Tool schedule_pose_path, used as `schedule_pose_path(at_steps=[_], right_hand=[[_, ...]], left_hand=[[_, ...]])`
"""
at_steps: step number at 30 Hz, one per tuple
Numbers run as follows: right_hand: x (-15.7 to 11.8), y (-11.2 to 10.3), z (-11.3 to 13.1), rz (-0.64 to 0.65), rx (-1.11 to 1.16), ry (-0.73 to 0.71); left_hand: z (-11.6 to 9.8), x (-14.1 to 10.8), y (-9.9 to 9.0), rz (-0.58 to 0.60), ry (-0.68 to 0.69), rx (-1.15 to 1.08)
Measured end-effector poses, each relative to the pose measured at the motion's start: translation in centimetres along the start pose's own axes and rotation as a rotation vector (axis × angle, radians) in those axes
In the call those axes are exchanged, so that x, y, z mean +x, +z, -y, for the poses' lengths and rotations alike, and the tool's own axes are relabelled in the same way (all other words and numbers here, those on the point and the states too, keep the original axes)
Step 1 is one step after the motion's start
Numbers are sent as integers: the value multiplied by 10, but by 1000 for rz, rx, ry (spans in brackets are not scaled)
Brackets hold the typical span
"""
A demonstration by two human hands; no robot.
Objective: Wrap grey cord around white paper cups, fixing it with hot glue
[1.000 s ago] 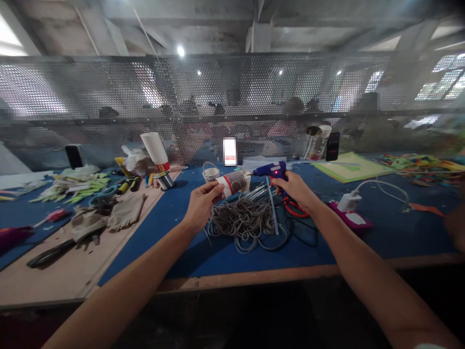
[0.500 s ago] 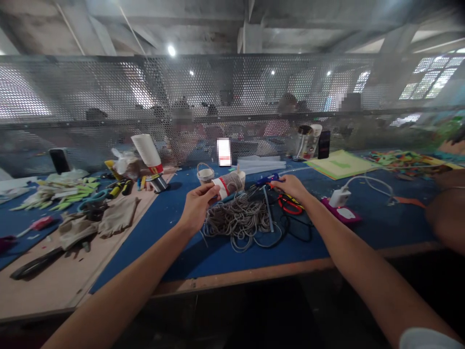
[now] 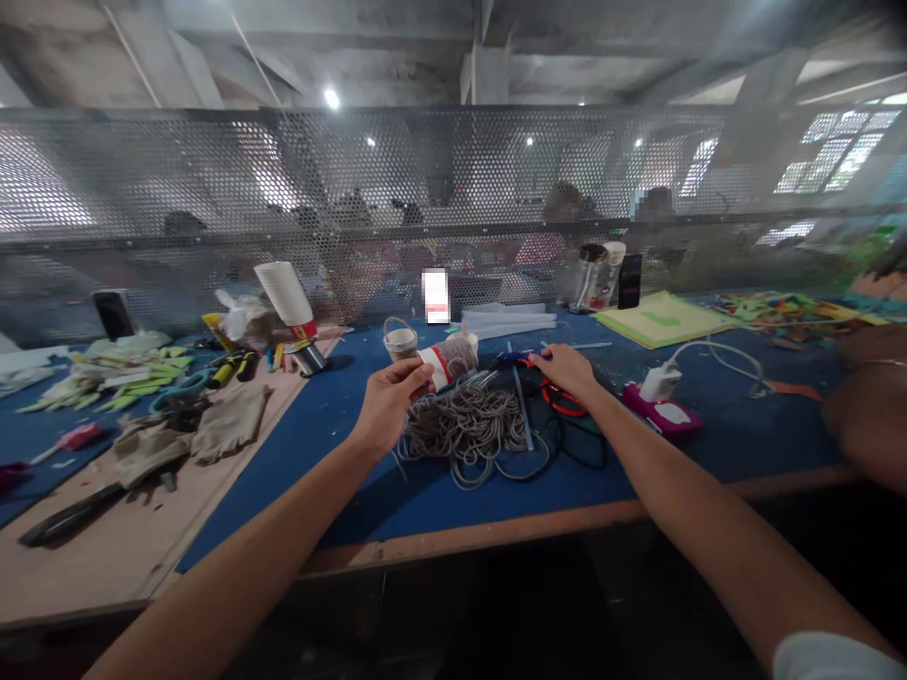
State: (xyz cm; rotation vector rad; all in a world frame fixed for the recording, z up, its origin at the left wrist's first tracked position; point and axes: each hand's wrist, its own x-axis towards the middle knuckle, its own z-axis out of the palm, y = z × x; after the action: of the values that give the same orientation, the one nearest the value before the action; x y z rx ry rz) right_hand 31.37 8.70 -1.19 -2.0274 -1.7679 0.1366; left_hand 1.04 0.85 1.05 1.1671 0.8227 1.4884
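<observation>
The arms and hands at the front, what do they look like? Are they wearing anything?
The left hand and right hand have no gloves. Both forearms look bare, with no watch or bracelet showing. A pale, whitish sleeve peeks in on the right arm.

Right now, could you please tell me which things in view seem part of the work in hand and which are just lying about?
Seemingly in use:
- cup, in the left hand
- glue gun, at the right hand
- grey cord

Apparently lying about:
- gloves
- yellow paper
- coloured scraps
</observation>
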Motion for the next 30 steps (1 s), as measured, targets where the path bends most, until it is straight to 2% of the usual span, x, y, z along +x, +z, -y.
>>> schedule_pose_path(at_steps=[3, 5, 6, 8, 10, 13, 18, 22, 25, 30], right_hand=[[-8, -3, 10, -148, 18, -70], [-17, -5, 22, -228, 154, -240], [-23, -6, 30, -229, 266, -351], [-36, -6, 46, -120, 466, -510], [-49, -5, 60, 4, 598, -549], [-64, -2, 77, 168, 755, -506], [-77, -3, 90, 480, 1148, -258], [-81, -6, 92, 609, 1232, -176], [-80, -6, 89, 552, 1151, -265], [-81, -11, 87, 248, 958, -476]], left_hand=[[-1, -1, 1, 6, 5, 14], [-2, -2, 3, -4, 1, 20], [-3, -2, 4, -9, -3, 24], [-3, -3, 5, -16, -6, 32], [-3, -2, 5, -23, 2, 35], [-1, -1, 3, -33, 24, 37], [1, -1, 3, -25, 51, 49], [2, -3, 3, -10, 82, 95], [2, -4, 2, 0, 94, 142], [1, -5, 1, 17, 140, 261]])
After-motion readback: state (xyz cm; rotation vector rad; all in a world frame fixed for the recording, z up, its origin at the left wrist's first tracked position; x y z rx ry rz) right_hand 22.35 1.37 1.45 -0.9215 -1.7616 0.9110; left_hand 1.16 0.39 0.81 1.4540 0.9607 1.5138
